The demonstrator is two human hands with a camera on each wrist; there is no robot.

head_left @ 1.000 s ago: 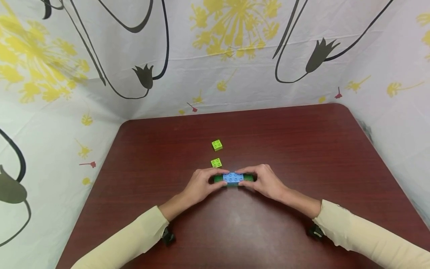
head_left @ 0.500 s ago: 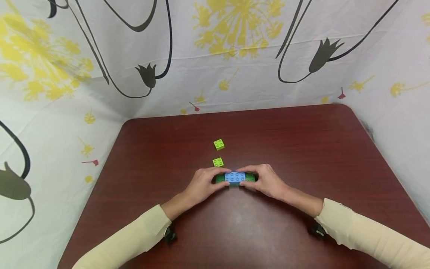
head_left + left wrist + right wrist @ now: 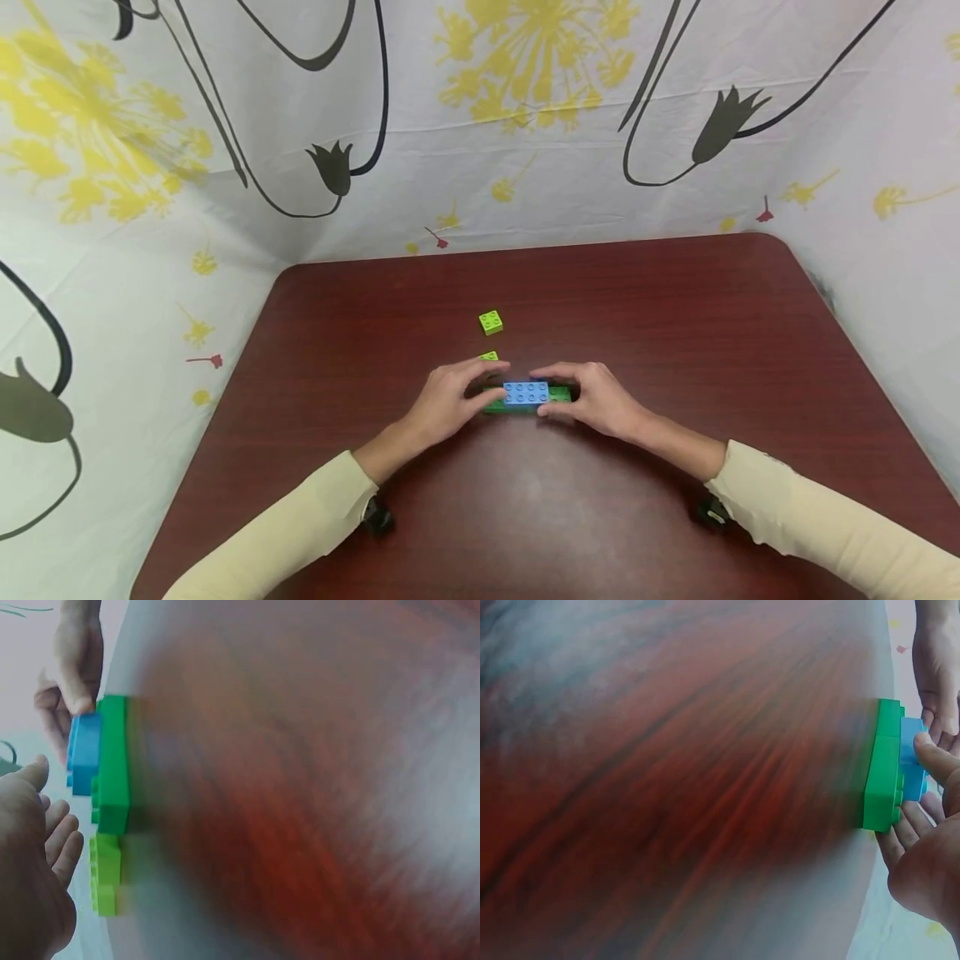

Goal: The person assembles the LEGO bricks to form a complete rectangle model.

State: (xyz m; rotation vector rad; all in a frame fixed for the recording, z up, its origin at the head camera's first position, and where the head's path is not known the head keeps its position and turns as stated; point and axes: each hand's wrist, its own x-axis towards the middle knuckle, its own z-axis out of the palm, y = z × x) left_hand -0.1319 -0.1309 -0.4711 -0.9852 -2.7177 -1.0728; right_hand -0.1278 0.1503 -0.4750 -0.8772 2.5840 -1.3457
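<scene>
Head view shows a blue brick (image 3: 526, 392) seated on a longer green brick (image 3: 558, 394), the pair lying flat on the table (image 3: 675, 333) about midway between its left and right edges and nearer the front edge than the back. My right hand (image 3: 592, 398) closes its grip on the right end of the stack, thumb at the near side and fingers over the far side; in the right wrist view the thumb tip rests on the blue brick (image 3: 910, 760) and the fingers lie against the green brick (image 3: 883, 766). My left hand (image 3: 450, 400) looks loosened at the left end, fingers spread and relaxed; the left wrist view shows them apart from the green brick (image 3: 112, 765), holding nothing. Judging by look, these are hard, light plastic pieces with smooth, somewhat slick sides, stiff and unlikely to break, so the short ends or long side walls seem the best places to take hold, pinching rather than squeezing the studs. 2 lime bricks lie toward the back edge: 1 (image 3: 489, 357) just beyond the left fingers, 1 (image 3: 491, 322) farther back. No containers show.
</scene>
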